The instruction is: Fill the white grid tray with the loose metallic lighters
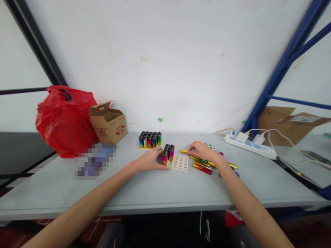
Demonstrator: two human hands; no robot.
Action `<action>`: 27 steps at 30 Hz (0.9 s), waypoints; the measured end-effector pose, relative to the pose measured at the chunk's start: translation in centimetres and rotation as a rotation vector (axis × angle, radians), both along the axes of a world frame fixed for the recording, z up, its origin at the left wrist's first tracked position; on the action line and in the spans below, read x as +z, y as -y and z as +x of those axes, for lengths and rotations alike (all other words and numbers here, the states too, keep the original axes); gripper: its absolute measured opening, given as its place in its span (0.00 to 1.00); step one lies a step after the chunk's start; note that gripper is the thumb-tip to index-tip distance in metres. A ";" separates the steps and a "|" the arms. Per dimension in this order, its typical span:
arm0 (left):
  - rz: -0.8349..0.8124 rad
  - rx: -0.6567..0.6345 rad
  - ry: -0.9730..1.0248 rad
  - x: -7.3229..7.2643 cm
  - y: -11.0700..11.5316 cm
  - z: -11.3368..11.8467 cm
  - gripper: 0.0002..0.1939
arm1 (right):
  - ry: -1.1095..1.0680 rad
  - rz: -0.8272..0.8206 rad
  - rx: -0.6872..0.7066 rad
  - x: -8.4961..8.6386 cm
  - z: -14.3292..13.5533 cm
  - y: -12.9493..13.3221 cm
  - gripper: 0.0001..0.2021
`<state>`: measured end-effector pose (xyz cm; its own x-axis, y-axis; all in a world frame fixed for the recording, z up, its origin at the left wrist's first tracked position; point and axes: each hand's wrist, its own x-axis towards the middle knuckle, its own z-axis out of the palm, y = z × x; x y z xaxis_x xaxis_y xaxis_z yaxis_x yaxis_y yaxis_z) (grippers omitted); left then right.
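A white tray [182, 163] with rows of round holes lies mid-table, and several upright black-topped, shiny lighters [171, 153] fill its left end. My left hand [152, 159] wraps the tray's left end, thumb along the front edge and fingers behind the lighters. Just right of the tray, my right hand [201, 150] pinches a yellow lighter [184, 151] that points left; the hand hides its other end. Under and beside that hand lies a loose pile of metallic lighters [203, 167] in red, gold, green and other colours.
Behind my left hand stands a full block of upright lighters [150, 140]. Farther left are an open cardboard box [110, 125], a red plastic bag [66, 120] and a blurred-out item [95, 162]. A power strip [250, 144] with plugs and white cables lies at right, near a blue frame [281, 74].
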<state>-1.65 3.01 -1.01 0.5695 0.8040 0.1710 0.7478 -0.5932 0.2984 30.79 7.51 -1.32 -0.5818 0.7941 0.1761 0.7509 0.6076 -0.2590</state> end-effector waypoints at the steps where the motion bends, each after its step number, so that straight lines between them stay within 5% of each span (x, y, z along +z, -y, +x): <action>1: 0.000 0.001 -0.004 0.0 0.0 0.0 0.39 | -0.013 0.013 -0.011 -0.1 -0.3 0.1 0.09; 8: 0.001 0.004 -0.006 -0.1 0.0 0.0 0.38 | -0.398 0.020 -0.147 0.0 -1.6 -0.1 0.11; 17: 0.002 -0.005 0.003 0.0 0.0 0.0 0.40 | -1.264 -0.463 -0.039 0.5 -5.2 1.0 0.22; 22: 0.004 -0.010 0.024 -0.2 -0.2 -0.1 0.39 | -1.191 -0.555 0.006 0.9 -6.5 2.5 0.21; 27: 0.000 -0.019 0.042 -0.4 -0.2 -0.1 0.38 | -0.847 -0.058 -0.191 1.0 -7.7 3.7 0.25</action>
